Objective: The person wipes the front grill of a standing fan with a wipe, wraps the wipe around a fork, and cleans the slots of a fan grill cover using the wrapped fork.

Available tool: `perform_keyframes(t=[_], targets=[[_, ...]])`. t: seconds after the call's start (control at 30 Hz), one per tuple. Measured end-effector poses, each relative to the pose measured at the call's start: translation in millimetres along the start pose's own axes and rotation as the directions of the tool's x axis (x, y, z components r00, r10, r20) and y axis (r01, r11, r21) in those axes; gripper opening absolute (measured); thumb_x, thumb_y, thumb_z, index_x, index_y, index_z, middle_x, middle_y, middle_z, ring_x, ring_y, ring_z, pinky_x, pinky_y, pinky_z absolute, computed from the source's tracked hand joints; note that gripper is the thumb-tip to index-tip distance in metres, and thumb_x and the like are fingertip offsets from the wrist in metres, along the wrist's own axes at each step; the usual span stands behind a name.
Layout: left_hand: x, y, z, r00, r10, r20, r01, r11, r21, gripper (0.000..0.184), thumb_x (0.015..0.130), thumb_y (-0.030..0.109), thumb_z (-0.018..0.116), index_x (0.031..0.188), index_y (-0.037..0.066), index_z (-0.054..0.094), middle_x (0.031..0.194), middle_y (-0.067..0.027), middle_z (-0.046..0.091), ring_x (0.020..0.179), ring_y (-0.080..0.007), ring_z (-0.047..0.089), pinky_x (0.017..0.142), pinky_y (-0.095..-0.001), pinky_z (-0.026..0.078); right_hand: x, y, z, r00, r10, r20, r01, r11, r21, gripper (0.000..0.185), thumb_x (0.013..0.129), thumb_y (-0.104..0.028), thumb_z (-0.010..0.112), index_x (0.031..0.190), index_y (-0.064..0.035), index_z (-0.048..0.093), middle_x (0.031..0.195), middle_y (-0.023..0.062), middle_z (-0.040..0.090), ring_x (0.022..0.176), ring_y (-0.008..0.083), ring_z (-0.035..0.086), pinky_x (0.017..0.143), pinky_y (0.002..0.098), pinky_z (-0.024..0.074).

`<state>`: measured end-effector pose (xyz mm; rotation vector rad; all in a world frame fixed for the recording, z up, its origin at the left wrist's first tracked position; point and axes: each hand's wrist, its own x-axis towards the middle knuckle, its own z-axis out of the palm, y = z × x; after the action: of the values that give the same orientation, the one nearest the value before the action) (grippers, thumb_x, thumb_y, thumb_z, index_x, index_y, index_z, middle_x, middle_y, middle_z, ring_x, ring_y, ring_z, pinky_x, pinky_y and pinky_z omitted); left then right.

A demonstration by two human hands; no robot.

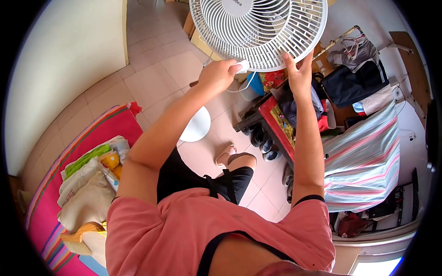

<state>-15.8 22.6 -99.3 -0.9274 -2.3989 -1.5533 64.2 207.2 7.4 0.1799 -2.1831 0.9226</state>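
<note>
Evidently the work is mid-course, judging by how both hands are engaged at once. Round white plastic fan head with a spiral-slotted grille [297,41] is up in front of the wearer, above the pale pink tiled floor [170,69]; its top runs out of view. Grille is in place, with no gap seen along the visible rim.

Right hand [300,76]: thumb on the front of the lower rim, the other fingers around toward the back, spread only by the rim's thickness. It has firm hold of the fan head, I judge.

Left hand [216,76]: fingers curled in, thumb pinching a small white wad, perhaps cloth or tissue [242,67], right at the rim's lower edge. Whether wad and plastic actually touch, I cannot tell.

Thin white cord [251,83] loops just below; where it ends is hidden.

Progress: grip secured, wad brought to the rim. Visible slots look pale and even, but how much has been gone over cannot be read from here. Back of the grille is out of sight, so what remains there is uncertain.
</note>
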Motion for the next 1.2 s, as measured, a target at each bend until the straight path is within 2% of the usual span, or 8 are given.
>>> perform_keyframes(t=[0.2,0.27,0.37,0.53,0.87,0.93,1.13,1.2], targets=[[25.5,-0.9,-4.0,0.995,0.101,-0.004,-0.102,0.995,-0.006,0.033,0.092,0.035,0.05,0.083,0.006,0.061,0.076,-0.017,0.063,0.071,-0.0381,0.059,0.064,-0.0477,0.044,0.9,-2.6,2.1,1.0,-0.009,0.005,0.009,1.0,0.018,0.082,0.085,-0.02,0.069,0.143,-0.0016,0.015,0.117,0.0172,0.056,0.103,0.0217,0.058,0.087,0.0316,0.0475],[24.1,-9.4,10.1,0.983,0.111,-0.147,-0.123,0.99,-0.074,0.036,0.092,0.037,0.053,0.082,0.004,0.059,0.062,-0.0171,0.055,0.057,-0.0348,0.053,0.056,-0.042,0.041,2.5,1.1,2.1,1.0,-0.024,0.011,0.023,0.997,0.069,0.082,0.085,-0.02,0.069,0.143,-0.0015,0.015,0.117,0.017,0.056,0.103,0.0217,0.058,0.088,0.0317,0.0474],[16.8,-9.0,25.9,0.982,0.059,-0.181,-0.093,0.978,-0.186,0.038,0.093,0.038,0.052,0.081,0.003,0.058,0.062,-0.0174,0.055,0.057,-0.0342,0.053,0.057,-0.0416,0.041,1.5,7.1,-1.0,0.999,-0.033,0.007,0.033,0.993,-0.11,0.082,0.085,-0.02,0.07,0.142,0.0005,0.014,0.118,0.0174,0.056,0.104,0.0213,0.058,0.089,0.0316,0.0467],[7.8,-0.1,20.4,0.998,-0.036,-0.053,0.022,0.97,-0.242,0.036,0.092,0.034,0.05,0.08,0.0,0.059,0.072,-0.0216,0.059,0.071,-0.039,0.057,0.066,-0.0458,0.043,-1.4,-7.8,0.9,1.0,-0.02,-0.002,0.02,1.0,-0.012,0.079,0.085,-0.019,0.07,0.14,0.0,0.017,0.117,0.0169,0.057,0.104,0.0212,0.058,0.089,0.0313,0.0468],[-0.3,-19.1,-17.4,0.995,-0.021,-0.1,0.026,0.999,0.047,0.033,0.092,0.039,0.05,0.084,0.01,0.062,0.067,-0.0144,0.061,0.062,-0.0338,0.058,0.058,-0.0432,0.045,1.7,5.7,-0.4,0.997,-0.074,-0.009,0.074,0.997,-0.037,0.078,0.083,-0.024,0.072,0.139,0.0001,0.023,0.118,0.0164,0.056,0.105,0.0214,0.056,0.091,0.032,0.0446],[-2.3,-33.1,-18.3,0.944,-0.102,-0.313,0.047,0.983,-0.179,0.033,0.093,0.039,0.05,0.083,0.01,0.062,0.065,-0.0139,0.06,0.061,-0.0335,0.058,0.057,-0.0431,0.044,1.2,-2.4,0.4,1.0,-0.022,0.003,0.022,1.0,-0.003,0.078,0.083,-0.023,0.071,0.14,0.0,0.022,0.119,0.0165,0.056,0.106,0.0216,0.056,0.091,0.0321,0.0444],[-15.4,-27.6,-10.0,0.988,-0.017,-0.154,0.009,0.998,-0.056,0.035,0.093,0.04,0.049,0.083,0.009,0.061,0.065,-0.0137,0.059,0.061,-0.034,0.057,0.056,-0.0433,0.043,-2.8,-12.5,4.6,1.0,0.023,0.0,-0.023,0.997,0.069,0.069,0.088,-0.022,0.067,0.14,-0.0039,0.026,0.123,0.0114,0.053,0.108,0.0178,0.054,0.094,0.0303,0.0417],[-10.8,-26.6,-8.9,0.989,-0.01,-0.145,0.005,0.999,-0.038,0.034,0.093,0.04,0.049,0.083,0.01,0.061,0.065,-0.0133,0.06,0.061,-0.0338,0.057,0.056,-0.0436,0.043,-0.1,-1.2,1.5,1.0,-0.002,0.002,0.002,0.999,0.043,0.08,0.085,-0.021,0.07,0.141,-0.0013,0.017,0.116,0.0175,0.057,0.101,0.0213,0.059,0.085,0.0314,0.0484]])
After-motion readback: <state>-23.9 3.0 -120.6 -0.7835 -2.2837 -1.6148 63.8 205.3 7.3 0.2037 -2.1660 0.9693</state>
